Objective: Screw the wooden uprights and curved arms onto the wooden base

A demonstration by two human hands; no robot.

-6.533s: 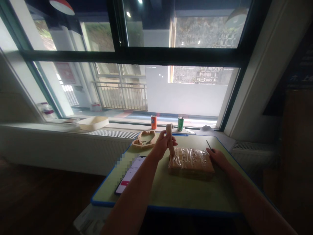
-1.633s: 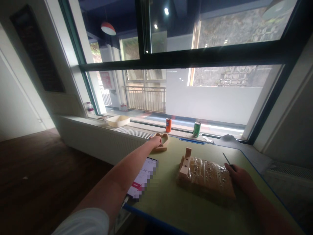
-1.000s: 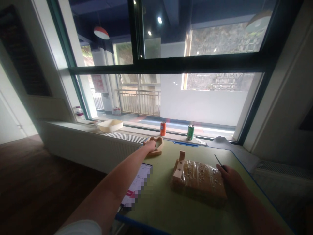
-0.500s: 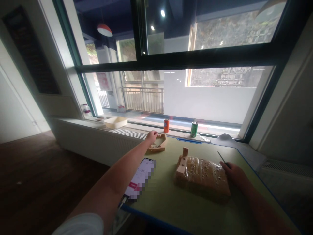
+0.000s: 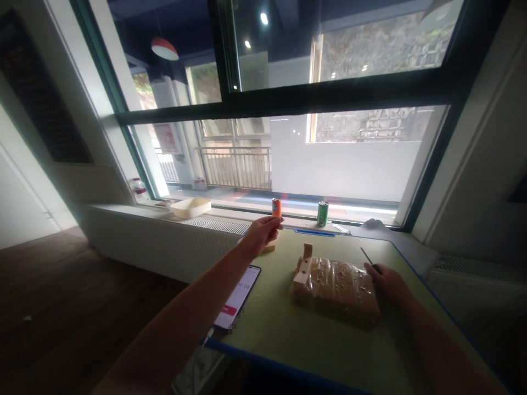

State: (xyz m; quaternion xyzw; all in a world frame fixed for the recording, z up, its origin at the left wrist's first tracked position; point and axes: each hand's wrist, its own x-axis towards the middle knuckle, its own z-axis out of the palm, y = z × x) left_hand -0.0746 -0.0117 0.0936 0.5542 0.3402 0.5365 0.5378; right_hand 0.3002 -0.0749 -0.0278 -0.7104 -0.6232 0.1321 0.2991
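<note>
My left hand (image 5: 262,232) is raised above the far edge of the green table, fingers pinched together. I cannot tell whether it holds anything small. Under it, a tan carved wooden piece (image 5: 269,248) is mostly hidden. My right hand (image 5: 387,284) grips a small dark-bladed knife (image 5: 368,259) at the right end of a plastic-wrapped, pale brown block (image 5: 335,299). A wooden upright part (image 5: 305,267) stands at the block's left end.
A phone (image 5: 236,297) with a pixelated part lies near the table's left edge. Along the window sill stand an orange can (image 5: 276,207), a green can (image 5: 323,214) and a cream tray (image 5: 191,208). A radiator grille (image 5: 214,225) runs below the sill.
My left hand has lifted off the carved wooden piece and now hides most of it. The view has shifted slightly. My right hand and the block stay in about the same place.
</note>
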